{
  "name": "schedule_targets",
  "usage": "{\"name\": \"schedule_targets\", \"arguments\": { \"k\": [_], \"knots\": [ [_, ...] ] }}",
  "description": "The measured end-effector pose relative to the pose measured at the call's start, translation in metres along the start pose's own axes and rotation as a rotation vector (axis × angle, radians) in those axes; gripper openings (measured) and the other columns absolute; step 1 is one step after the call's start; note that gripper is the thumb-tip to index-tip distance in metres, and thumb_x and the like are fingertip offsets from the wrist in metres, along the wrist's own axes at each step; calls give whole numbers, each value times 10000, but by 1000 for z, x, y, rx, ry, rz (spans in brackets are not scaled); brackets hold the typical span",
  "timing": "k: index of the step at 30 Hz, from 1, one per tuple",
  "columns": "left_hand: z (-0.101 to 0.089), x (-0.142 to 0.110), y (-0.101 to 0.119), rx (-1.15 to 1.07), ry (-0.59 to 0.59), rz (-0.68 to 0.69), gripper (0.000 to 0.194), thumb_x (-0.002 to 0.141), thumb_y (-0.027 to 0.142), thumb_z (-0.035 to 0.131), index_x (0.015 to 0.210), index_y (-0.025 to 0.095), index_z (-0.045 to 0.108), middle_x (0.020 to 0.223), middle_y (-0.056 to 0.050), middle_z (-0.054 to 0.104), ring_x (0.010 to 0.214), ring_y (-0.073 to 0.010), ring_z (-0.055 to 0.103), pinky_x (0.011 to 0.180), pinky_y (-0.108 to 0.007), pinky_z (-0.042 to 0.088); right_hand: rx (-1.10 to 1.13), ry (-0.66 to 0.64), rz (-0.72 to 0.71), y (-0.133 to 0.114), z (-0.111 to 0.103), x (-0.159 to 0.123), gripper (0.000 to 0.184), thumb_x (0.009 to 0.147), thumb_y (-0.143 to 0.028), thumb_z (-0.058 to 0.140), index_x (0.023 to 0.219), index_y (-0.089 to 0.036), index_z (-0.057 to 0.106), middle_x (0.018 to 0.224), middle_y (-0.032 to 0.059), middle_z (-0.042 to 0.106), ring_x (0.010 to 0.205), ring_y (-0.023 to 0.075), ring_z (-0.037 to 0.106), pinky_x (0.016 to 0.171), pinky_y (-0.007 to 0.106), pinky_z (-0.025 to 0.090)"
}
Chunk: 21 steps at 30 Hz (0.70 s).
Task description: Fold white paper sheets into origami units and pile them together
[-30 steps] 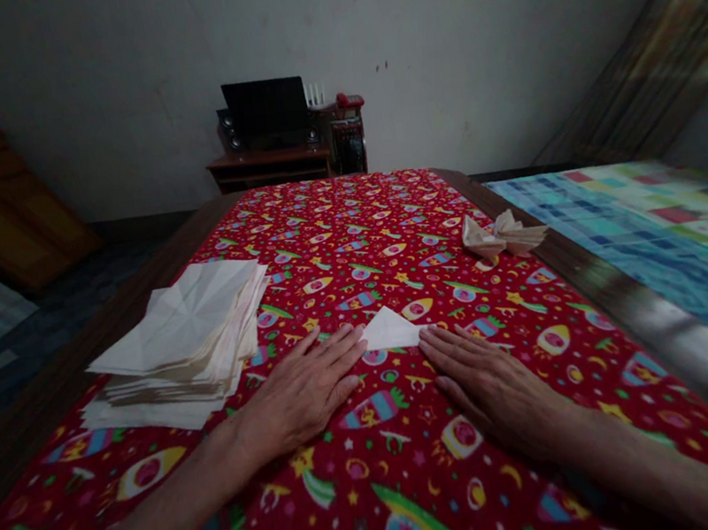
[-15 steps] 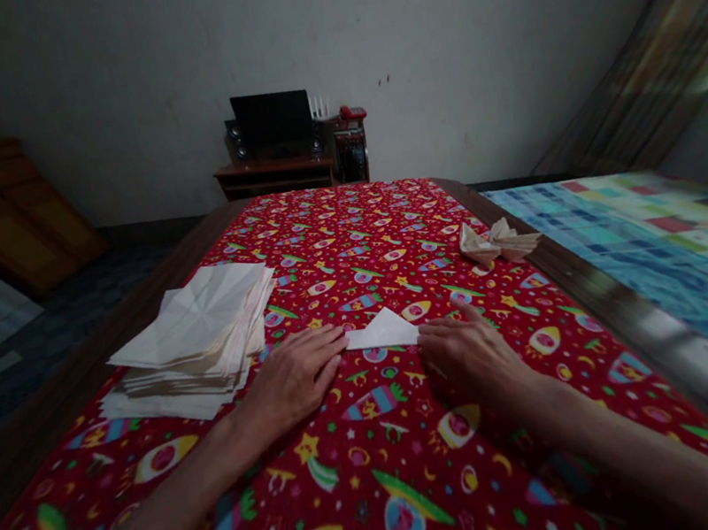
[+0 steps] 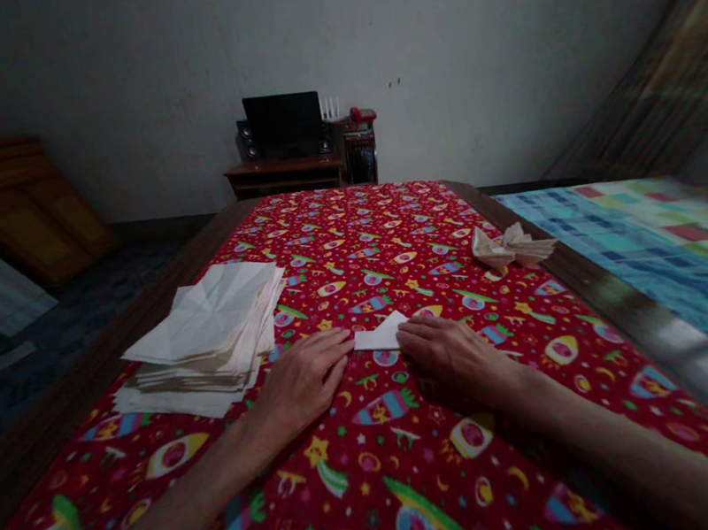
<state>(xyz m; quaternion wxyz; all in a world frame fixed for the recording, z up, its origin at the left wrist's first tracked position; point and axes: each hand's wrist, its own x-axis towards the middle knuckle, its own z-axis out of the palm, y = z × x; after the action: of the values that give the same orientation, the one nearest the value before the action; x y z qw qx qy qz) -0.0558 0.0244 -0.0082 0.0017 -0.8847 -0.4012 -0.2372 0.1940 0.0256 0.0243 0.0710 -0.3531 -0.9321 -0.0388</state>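
A small white paper triangle (image 3: 378, 334) lies flat on the red patterned tablecloth (image 3: 350, 239), between my two hands. My left hand (image 3: 305, 382) rests palm-down with its fingertips almost at the paper's left corner. My right hand (image 3: 453, 358) lies flat too, its fingertips at the paper's right end and hiding that corner. Left of my left hand is a thick stack of creased white paper sheets (image 3: 207, 333). A folded tan paper shape (image 3: 512, 246) sits near the cloth's far right edge.
A dark wooden table edge (image 3: 100, 359) runs along the left side of the cloth. To the right, a bed with a blue checked cover (image 3: 651, 272) lies beyond the table. A monitor and speakers (image 3: 284, 124) stand on a low stand (image 3: 283, 176) by the far wall.
My right hand has slid left and now covers the paper triangle's right end. My left hand has shifted slightly right. The view has tilted slightly upward.
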Motion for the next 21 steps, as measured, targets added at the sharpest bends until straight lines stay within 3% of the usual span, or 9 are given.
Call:
{"name": "schedule_targets", "arguments": {
  "k": [4, 10, 13, 17, 21],
  "knots": [
    [-1, 0, 0, 0, 14, 8, 304, 918, 192, 441, 1171, 144, 604, 1205, -71, 624, 1129, -188, 546, 998, -363, 441, 52, 4, 0, 1, -1, -2, 65, 895, -136, 468, 904, -142, 532, 923, 87, 606, 812, 173, 513, 741, 283, 421],
    [-9, 5, 12, 12, 13, -36, 216, 915, 183, 448, 931, 148, 660, 910, -58, 649, 900, -194, 550, 823, -339, 478, 65, 80, -31, 9, 5, -4, 100, 924, -172, 434, 899, -158, 530, 914, 77, 601, 868, 185, 524, 768, 295, 435],
    [-5, 8, 16, 7, -5, -33, 214, 912, 176, 445, 947, 146, 654, 889, -63, 620, 897, -199, 532, 813, -335, 465, 48, 88, -47, 9, 7, -5, 129, 937, -199, 423, 900, -155, 539, 912, 81, 603, 896, 190, 532, 800, 309, 445],
    [-1, 14, 21, -53, -12, -60, 234, 910, 170, 437, 1015, 156, 646, 894, -62, 620, 890, -192, 550, 805, -317, 459, 37, 102, -13, 8, 8, -6, 143, 933, -153, 409, 871, -152, 538, 896, 86, 605, 895, 186, 526, 730, 276, 448],
    [-3, 21, 29, -177, -7, -136, 232, 909, 202, 444, 922, 168, 674, 852, -49, 652, 799, -165, 598, 754, -280, 464, 74, 197, 44, 14, 20, -5, 176, 929, -134, 398, 825, -153, 538, 817, 64, 598, 807, 151, 530, 672, 235, 418]
  ]
}}
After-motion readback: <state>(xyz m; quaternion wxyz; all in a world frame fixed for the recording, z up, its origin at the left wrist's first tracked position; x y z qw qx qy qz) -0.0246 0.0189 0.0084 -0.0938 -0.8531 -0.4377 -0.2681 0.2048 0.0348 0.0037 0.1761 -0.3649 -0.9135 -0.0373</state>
